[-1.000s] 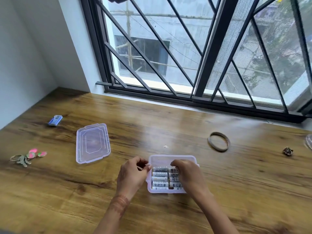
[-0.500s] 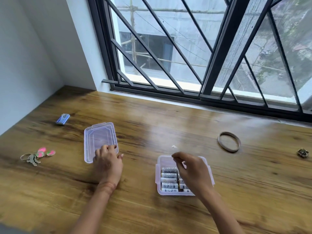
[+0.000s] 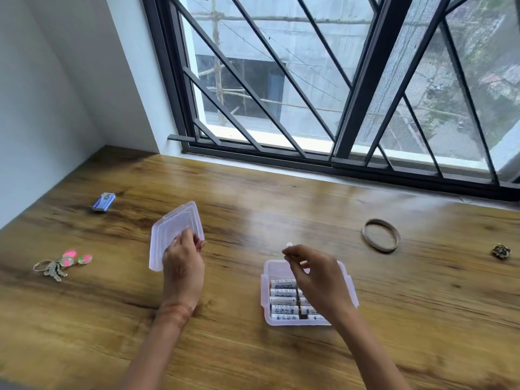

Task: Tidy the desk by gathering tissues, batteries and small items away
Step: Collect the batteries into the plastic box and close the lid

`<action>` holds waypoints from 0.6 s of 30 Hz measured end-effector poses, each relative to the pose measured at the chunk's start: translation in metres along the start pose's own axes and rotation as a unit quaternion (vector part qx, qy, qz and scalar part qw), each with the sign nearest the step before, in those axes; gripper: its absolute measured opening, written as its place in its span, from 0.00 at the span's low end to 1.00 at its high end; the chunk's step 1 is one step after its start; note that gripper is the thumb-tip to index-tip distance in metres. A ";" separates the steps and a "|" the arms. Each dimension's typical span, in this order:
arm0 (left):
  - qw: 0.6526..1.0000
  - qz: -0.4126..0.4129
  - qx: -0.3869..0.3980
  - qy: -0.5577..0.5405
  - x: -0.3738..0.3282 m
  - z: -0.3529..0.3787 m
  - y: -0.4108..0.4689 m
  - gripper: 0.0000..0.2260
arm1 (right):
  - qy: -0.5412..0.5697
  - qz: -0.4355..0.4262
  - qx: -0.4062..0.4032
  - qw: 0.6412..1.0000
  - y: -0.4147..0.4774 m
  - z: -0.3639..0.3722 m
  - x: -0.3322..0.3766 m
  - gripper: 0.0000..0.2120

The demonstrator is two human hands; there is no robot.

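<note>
Box: I see it (image 3: 266,294) open, mid-desk (image 3: 253,361) toward the front edge, with batteries (image 3: 282,301) in rows inside.
Right hand: (image 3: 318,280) over the box, fingers curled; I can't tell whether it holds anything.
Left hand: (image 3: 183,266) grips the lid (image 3: 171,226), tilted, left of the box.
Keys: (image 3: 56,266) near the left edge.
Band: (image 3: 381,235) farther back, toward the right edge.

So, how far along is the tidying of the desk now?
Done: the batteries lie in rows in the clear box. In hand: the left hand grips the lid, tilted off the desk; the right hand hovers over the open box. Left: the keys, the blue item, the ring and the small brown thing lie loose on the desk.
</note>
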State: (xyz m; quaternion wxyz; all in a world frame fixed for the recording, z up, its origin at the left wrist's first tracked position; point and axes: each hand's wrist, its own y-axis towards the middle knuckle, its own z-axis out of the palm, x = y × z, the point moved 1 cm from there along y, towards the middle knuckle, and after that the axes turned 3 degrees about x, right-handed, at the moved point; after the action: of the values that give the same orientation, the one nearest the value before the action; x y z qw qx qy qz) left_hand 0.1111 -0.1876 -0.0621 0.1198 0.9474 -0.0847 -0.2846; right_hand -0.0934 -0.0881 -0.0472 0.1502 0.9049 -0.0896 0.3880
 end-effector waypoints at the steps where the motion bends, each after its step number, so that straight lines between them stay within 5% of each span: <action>1: 0.999 0.001 -0.007 -0.032 -0.010 -0.007 0.001 0.01 | 0.005 -0.008 -0.009 1.000 0.001 -0.001 0.000 0.06; 5: 0.989 0.024 -0.019 -0.144 -0.050 -0.034 0.000 0.06 | 0.049 -0.021 -0.054 0.997 0.005 -0.010 -0.001 0.08; 10: 0.951 -0.040 -0.018 -0.306 -0.087 -0.057 -0.009 0.06 | 0.107 0.000 -0.093 0.990 0.008 -0.031 -0.002 0.11; 18: 0.818 -0.146 0.109 -0.545 -0.102 -0.047 -0.021 0.13 | 0.155 0.058 -0.101 0.981 0.000 -0.052 -0.015 0.13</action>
State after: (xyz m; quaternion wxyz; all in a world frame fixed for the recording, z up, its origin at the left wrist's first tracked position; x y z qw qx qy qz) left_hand 0.0557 -0.1354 0.0234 -0.0928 0.6455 -0.0273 -0.7576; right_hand -0.1383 -0.0697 -0.0241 0.2303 0.8070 -0.1565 0.5208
